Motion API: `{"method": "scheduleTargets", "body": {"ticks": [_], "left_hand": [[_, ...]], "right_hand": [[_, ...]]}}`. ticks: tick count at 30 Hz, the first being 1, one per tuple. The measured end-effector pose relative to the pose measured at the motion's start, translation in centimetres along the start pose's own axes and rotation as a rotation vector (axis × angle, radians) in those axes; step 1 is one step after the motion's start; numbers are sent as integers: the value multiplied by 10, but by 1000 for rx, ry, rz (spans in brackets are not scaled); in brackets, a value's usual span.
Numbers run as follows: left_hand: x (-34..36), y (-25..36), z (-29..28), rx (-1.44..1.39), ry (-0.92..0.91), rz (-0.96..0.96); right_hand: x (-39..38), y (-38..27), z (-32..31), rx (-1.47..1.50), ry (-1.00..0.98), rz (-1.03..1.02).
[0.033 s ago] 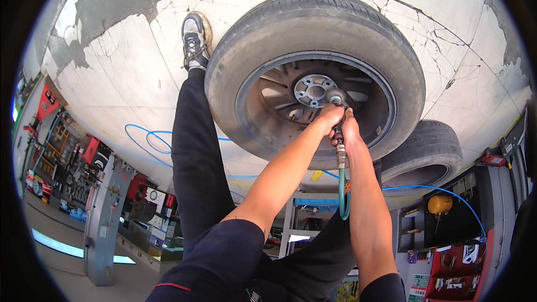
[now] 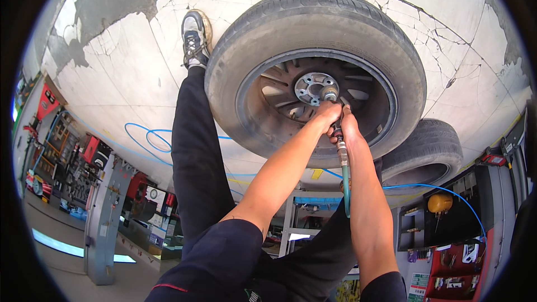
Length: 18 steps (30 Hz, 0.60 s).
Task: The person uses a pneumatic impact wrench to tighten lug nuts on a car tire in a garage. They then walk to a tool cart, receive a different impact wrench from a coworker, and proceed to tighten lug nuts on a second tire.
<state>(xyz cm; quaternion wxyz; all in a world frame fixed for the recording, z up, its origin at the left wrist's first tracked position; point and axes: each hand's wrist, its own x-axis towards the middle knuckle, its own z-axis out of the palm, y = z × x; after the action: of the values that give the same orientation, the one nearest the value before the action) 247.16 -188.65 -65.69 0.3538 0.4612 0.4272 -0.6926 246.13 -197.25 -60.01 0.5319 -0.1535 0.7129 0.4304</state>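
A wheel with a worn black tyre (image 2: 316,31) stands on the floor before me, its hollow inner side facing me. In its middle is a bare metal hub face (image 2: 309,88) with several bolt holes. My left hand (image 2: 329,114) and my right hand (image 2: 350,124) are both closed around an air-powered angle tool (image 2: 329,94). Its round head lies over the lower right part of the hub face; contact cannot be made out. Most of its body is hidden by my fingers. From its metal coupler (image 2: 342,150) a green hose (image 2: 347,193) hangs down.
A second tyre (image 2: 428,148) lies behind at the right. Blue air hose (image 2: 148,128) runs over the cracked floor (image 2: 128,78). My shoe (image 2: 196,36) is left of the wheel. A tool wall (image 2: 72,168), a grey post (image 2: 109,218) and a red shelf (image 2: 458,268) stand around.
The tool's head has shifted slightly left and up over the hub face, with both hands following. The green hose hangs straighter, and its lower loop no longer shows.
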Motion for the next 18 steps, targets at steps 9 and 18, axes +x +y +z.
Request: {"method": "scheduleTargets", "body": {"ticks": [9,18], "left_hand": [[8,3,24,74,-9,67],[7,16,41,84,3,56]], "right_hand": [[-8,-1,-13,35,31,-133],[-12,-11,-30,21,30,-142]]}}
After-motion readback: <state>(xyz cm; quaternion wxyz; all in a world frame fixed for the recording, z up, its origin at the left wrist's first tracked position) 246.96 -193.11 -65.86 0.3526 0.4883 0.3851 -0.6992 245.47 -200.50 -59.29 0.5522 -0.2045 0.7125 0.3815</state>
